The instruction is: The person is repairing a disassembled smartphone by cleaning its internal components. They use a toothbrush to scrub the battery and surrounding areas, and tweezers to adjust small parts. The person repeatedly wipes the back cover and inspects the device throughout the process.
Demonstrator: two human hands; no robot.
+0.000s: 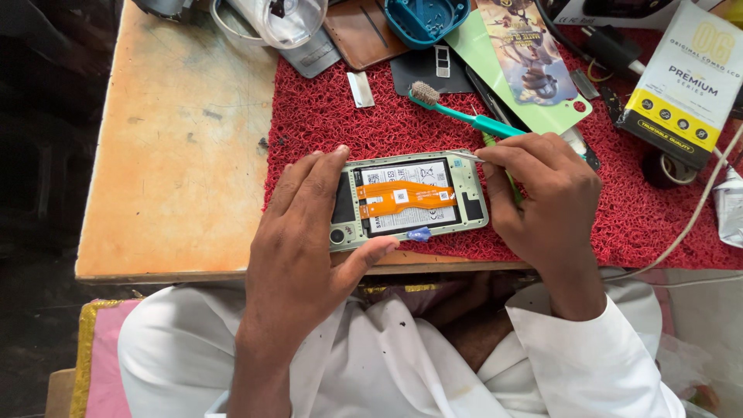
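Phone repair bench: red mat (619, 224), opened phone (410, 200), spare-part box (689, 85).

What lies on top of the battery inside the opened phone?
Two orange flex cables cross the battery lengthwise in the opened phone. The left hand covers the phone's camera end, so anything there is hidden. The right hand holds a metal tool at its top edge.

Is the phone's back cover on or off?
Off. The phone lies with its insides showing: orange ribbon cables cross the bare battery. The left hand steadies it; the right hand holds a thin metal tool at its edge.
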